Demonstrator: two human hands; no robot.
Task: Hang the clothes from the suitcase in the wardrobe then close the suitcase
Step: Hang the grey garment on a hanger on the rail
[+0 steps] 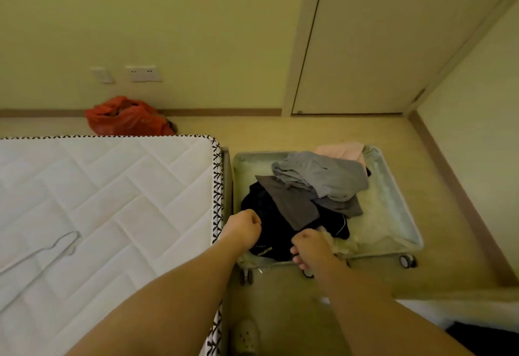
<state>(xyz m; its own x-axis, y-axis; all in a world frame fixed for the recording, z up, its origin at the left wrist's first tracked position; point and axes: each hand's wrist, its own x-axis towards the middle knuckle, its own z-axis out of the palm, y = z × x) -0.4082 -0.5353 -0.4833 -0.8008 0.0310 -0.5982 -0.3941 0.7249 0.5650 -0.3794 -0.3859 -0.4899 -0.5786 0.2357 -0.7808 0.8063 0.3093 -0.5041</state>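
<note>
I see the open pale-silver hard-shell suitcase (393, 187) on the floor beside the white quilted mattress (112, 187); inside, a black garment with yellow lettering (269, 215) lies under crumpled grey clothes (323, 179); my left hand (243, 229) and right hand (311, 246) curl their fingers at its near edge; whether either grips cloth I cannot tell.

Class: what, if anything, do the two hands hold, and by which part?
Cannot tell: left hand and right hand curl at the near edge of the black garment in the suitcase; any grip is hidden.
</note>
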